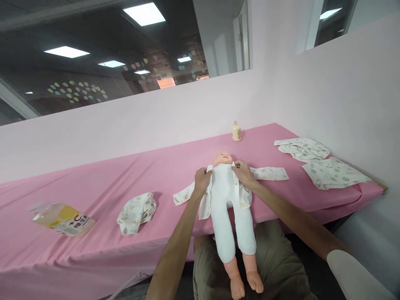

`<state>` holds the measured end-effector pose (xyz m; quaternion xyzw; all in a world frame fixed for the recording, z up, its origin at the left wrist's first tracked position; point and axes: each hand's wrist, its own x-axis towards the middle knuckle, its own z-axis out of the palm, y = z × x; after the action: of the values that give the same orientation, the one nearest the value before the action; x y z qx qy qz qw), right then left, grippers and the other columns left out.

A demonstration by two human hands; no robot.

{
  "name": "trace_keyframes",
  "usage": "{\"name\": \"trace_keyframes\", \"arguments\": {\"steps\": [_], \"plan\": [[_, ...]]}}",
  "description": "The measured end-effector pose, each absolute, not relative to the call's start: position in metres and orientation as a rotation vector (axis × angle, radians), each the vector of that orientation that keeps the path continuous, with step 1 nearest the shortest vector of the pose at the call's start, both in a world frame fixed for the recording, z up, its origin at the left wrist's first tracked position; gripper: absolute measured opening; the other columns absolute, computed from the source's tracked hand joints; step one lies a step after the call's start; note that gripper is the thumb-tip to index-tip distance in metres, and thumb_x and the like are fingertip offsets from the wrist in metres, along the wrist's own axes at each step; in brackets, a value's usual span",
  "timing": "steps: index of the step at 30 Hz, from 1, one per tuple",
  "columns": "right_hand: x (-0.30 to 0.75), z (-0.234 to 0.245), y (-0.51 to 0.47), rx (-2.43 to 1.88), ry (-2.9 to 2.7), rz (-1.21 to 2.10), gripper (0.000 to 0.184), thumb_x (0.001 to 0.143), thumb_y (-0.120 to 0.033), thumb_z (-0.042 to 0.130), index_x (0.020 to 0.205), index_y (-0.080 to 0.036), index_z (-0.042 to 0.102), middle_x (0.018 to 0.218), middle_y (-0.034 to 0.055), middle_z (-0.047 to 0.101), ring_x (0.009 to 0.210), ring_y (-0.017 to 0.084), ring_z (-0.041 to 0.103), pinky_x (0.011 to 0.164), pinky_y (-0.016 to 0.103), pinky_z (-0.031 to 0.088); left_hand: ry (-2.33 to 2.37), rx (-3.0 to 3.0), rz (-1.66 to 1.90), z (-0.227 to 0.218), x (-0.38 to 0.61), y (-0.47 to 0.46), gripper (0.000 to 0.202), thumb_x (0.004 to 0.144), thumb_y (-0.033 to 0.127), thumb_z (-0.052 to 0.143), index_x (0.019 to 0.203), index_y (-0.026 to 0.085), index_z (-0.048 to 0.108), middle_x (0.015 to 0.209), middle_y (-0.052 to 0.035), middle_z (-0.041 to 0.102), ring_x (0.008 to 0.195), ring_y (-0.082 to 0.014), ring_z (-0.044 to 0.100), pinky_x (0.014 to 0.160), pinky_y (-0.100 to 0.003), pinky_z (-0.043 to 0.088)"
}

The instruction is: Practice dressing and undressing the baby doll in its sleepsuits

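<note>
Both hands pinch the open printed shirt point(218, 183) at the doll's point(229, 208) shoulders: the left hand point(202, 180) with fingers closed on its left edge, the right hand point(243, 173) on the right edge. The doll lies face up on the pink table point(93, 187), head toward the wall, legs hanging over the near edge.

One doll point(229, 200). Two bottles: a small one point(236, 131) by the wall and a large one point(64, 218) lying flat. Three loose garments: one crumpled point(136, 212), two spread out point(302, 148) point(334, 173). One counter point(93, 183).
</note>
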<state>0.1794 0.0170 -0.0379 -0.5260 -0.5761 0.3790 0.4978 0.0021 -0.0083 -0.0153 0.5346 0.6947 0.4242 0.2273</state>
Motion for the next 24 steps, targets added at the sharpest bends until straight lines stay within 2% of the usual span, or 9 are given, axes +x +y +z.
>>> {"name": "trace_keyframes", "arguments": {"steps": [4, 8, 12, 17, 24], "plan": [[0.173, -0.035, 0.022, -1.231, -1.322, 0.847, 0.009, 0.073, -0.03, 0.049, 0.073, -0.021, 0.05, 0.069, -0.0032, 0.054, 0.065, 0.015, 0.049, 0.06, 0.026, 0.034, 2.011, 1.662, 1.195, -0.015, 0.009, -0.002, 0.028, 0.084, 0.024, 0.049, 0.057, 0.018, 0.043, 0.056, 0.0033, 0.04, 0.06, -0.0124, 0.039, 0.06, -0.025, 0.026], [0.17, -0.032, 0.025, -1.189, -1.296, 0.847, 0.013, 0.074, -0.034, 0.052, 0.072, -0.021, 0.051, 0.064, -0.0042, 0.053, 0.062, 0.014, 0.049, 0.059, 0.026, 0.034, 2.065, 1.831, 1.146, -0.015, 0.016, 0.0, 0.022, 0.087, 0.022, 0.047, 0.066, 0.018, 0.054, 0.065, -0.0012, 0.056, 0.067, -0.0163, 0.05, 0.065, -0.026, 0.029], [0.164, -0.028, 0.026, -1.155, -1.277, 0.894, 0.012, 0.073, -0.032, 0.056, 0.072, -0.021, 0.053, 0.062, -0.0048, 0.055, 0.061, 0.014, 0.05, 0.06, 0.026, 0.035, 2.121, 2.115, 0.949, -0.012, 0.028, -0.003, 0.027, 0.092, 0.021, 0.039, 0.074, 0.018, 0.058, 0.076, -0.0057, 0.065, 0.073, -0.0182, 0.057, 0.065, -0.027, 0.03], [0.158, -0.032, 0.027, -1.083, -1.317, 0.934, 0.011, 0.075, -0.031, 0.058, 0.075, -0.021, 0.056, 0.066, -0.0035, 0.06, 0.063, 0.015, 0.053, 0.061, 0.027, 0.038, 2.165, 2.206, 0.79, -0.009, 0.041, -0.003, 0.022, 0.091, 0.019, 0.041, 0.077, 0.017, 0.058, 0.084, -0.0082, 0.067, 0.079, -0.0202, 0.06, 0.064, -0.029, 0.03], [0.161, -0.04, 0.022, -1.028, -1.338, 0.961, 0.012, 0.079, -0.034, 0.058, 0.077, -0.022, 0.058, 0.064, -0.0039, 0.059, 0.061, 0.015, 0.052, 0.059, 0.027, 0.039, 2.123, 2.208, 0.87, -0.016, 0.041, -0.002, 0.022, 0.091, 0.018, 0.041, 0.08, 0.017, 0.059, 0.086, -0.0079, 0.068, 0.081, -0.0201, 0.061, 0.065, -0.029, 0.032]]}}
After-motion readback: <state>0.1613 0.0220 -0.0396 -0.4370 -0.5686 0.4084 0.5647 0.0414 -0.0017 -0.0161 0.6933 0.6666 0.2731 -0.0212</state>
